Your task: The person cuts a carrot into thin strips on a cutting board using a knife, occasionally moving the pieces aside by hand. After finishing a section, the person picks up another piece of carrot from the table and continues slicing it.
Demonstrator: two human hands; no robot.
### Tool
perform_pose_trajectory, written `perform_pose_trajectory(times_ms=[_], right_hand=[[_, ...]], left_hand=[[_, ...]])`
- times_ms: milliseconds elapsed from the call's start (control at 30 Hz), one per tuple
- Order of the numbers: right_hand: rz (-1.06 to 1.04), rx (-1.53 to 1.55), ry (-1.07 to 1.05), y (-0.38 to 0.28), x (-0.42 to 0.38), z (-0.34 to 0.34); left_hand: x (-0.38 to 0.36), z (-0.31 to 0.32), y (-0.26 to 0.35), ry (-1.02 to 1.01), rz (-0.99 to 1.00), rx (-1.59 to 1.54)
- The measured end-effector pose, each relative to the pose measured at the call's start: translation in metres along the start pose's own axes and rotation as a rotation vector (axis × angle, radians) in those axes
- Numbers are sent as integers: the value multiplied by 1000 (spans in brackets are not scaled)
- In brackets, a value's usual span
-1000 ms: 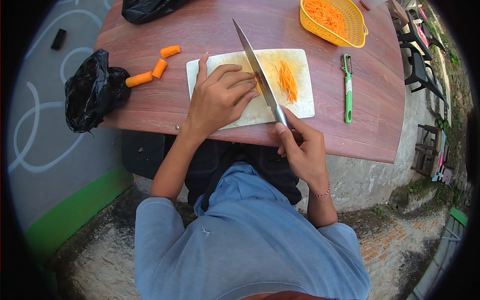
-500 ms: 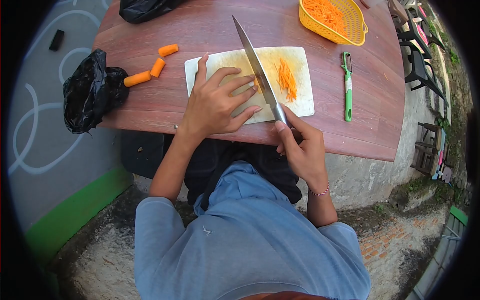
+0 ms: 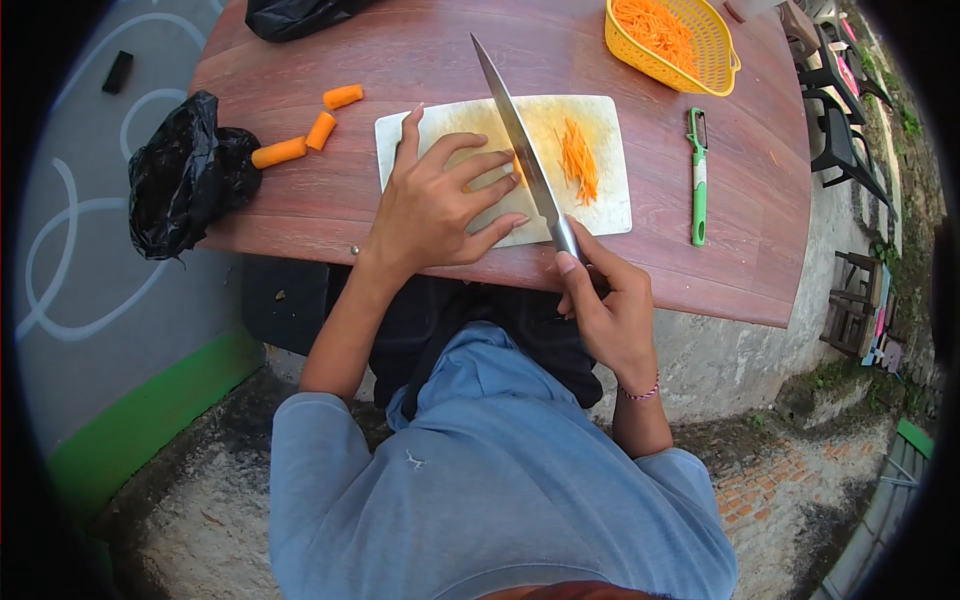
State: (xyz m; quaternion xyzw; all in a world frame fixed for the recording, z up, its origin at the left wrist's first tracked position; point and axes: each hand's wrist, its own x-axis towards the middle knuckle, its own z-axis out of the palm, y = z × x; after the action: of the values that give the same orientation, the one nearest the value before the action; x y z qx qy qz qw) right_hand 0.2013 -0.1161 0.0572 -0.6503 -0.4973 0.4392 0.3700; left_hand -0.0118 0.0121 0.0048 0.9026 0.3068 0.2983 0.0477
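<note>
My left hand (image 3: 440,200) is open over the white cutting board (image 3: 405,130), its fingers spread and the tips close to the left side of the blade. A small bit of orange shows between those fingertips and the knife. My right hand (image 3: 612,300) is closed round the handle of the knife (image 3: 522,145), whose blade slants up and left across the board. Thin orange carrot strips (image 3: 578,165) lie on the board to the right of the blade.
Carrot pieces (image 3: 280,152) lie left of the board beside a black plastic bag (image 3: 185,175). A green peeler (image 3: 698,180) is on the right. At the back stands a yellow basket (image 3: 715,60) of shredded carrot (image 3: 655,35), and another black bag (image 3: 300,15) lies back left.
The view has shifted slightly. My right hand and the knife handle sit slightly lower. My left hand keeps nearly the same pose on the board.
</note>
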Motion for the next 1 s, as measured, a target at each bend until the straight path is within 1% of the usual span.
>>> perform_pose_trajectory(times_ms=[267, 333, 433, 567, 767, 833, 1000], right_hand=[[30, -46, 8, -1, -8, 3], [-87, -136, 46, 3, -13, 6], [-89, -225, 56, -7, -21, 7], [-69, -256, 40, -11, -26, 7], [-180, -379, 73, -8, -26, 15], [-285, -421, 112, -2, -26, 19], [-308, -457, 124, -5, -15, 23]], left_hand=[[0, 1, 0, 9, 0, 10], [-1, 2, -1, 7, -2, 8], [0, 1, -1, 6, -2, 5], [-1, 3, -2, 9, 2, 9], [1, 0, 0, 5, -1, 4], [1, -1, 1, -7, -8, 0], [0, 3, -2, 2, 7, 10]])
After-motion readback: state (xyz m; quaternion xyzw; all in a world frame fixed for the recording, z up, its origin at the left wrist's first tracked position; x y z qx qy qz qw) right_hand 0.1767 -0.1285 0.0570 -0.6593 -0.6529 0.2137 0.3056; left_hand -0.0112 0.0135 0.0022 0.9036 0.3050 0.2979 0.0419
